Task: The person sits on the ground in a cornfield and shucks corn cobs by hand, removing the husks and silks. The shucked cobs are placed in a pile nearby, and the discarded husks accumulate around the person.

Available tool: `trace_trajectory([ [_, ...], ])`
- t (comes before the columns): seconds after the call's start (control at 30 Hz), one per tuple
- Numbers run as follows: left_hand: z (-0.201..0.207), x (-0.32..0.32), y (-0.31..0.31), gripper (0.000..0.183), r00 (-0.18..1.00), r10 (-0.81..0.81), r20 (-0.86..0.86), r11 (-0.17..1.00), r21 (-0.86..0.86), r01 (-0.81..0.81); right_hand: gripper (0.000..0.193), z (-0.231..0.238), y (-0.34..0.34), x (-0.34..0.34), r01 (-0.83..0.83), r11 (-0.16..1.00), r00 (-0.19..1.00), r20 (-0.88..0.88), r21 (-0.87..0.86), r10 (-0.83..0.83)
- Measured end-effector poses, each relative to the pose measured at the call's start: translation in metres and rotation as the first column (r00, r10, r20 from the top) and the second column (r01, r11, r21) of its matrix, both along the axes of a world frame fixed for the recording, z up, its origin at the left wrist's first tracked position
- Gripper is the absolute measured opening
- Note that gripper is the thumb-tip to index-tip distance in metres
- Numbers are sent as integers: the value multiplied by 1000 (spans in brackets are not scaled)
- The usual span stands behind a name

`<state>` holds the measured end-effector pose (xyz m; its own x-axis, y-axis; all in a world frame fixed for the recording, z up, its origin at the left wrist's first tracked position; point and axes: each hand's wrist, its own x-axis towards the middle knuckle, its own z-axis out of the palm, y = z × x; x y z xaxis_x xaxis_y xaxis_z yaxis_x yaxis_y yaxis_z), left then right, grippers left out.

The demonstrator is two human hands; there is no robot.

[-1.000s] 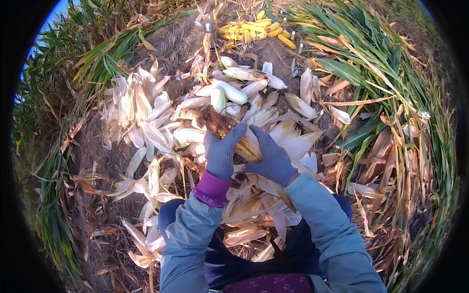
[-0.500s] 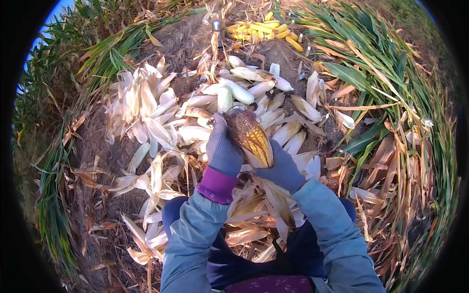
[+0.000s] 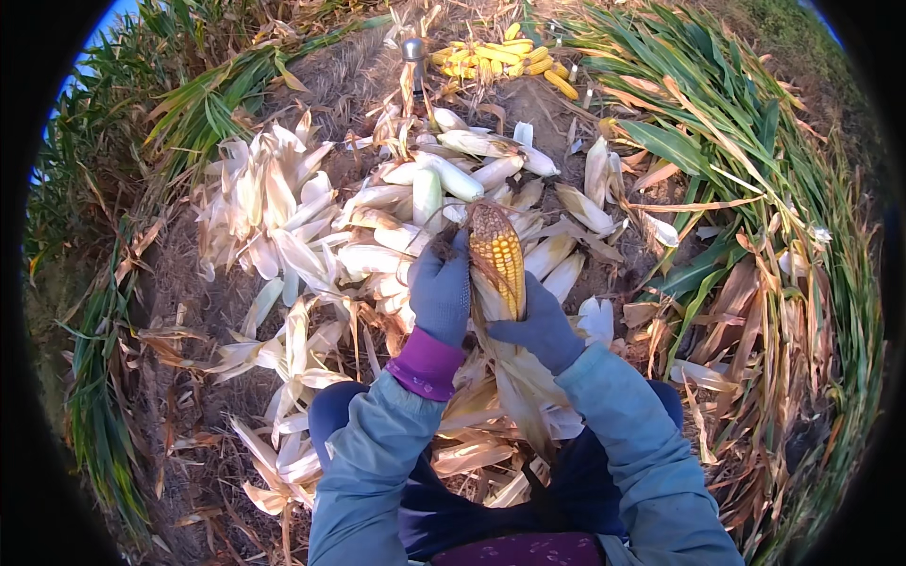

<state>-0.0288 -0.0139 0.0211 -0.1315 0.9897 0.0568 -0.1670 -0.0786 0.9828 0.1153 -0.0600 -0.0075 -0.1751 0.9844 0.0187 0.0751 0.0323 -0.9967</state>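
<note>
A partly husked corn ear (image 3: 499,259) stands tilted upward in front of me, its yellow kernels bare and its tip brownish. My right hand (image 3: 545,328), in a grey glove, is closed around its lower part. Pale corn husk (image 3: 514,377) peeled from the ear hangs down below that hand. Against the ear's left side is my left hand (image 3: 441,291), in a grey dotted glove. Its fingers are curled in on brown silk and husk near the tip; how much they hold is partly hidden.
A heap of unhusked corn ears (image 3: 396,198) lies just ahead. Husked yellow ears (image 3: 500,58) are piled farther off, near an upright metal-topped object (image 3: 413,52). Loose husks (image 3: 269,203) lie at left, cut stalks (image 3: 746,179) at right.
The silk and husk over the ear's tip have been pulled aside, baring more kernels. My left hand has shifted slightly right, and the ear stands more upright.
</note>
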Motion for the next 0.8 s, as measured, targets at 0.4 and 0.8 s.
trace_trajectory([
  [0.4, 0, 13, -14, 23, 913, -119, 391, 907, -332, 261, 68, 26, 17, 9, 143, 989, 898, -414, -42, -147],
  [0.8, -1, -26, 9, 19, 832, 180, 525, 942, -336, 9, 36, 33, 40, 108, 607, 776, 627, -499, -170, -599],
])
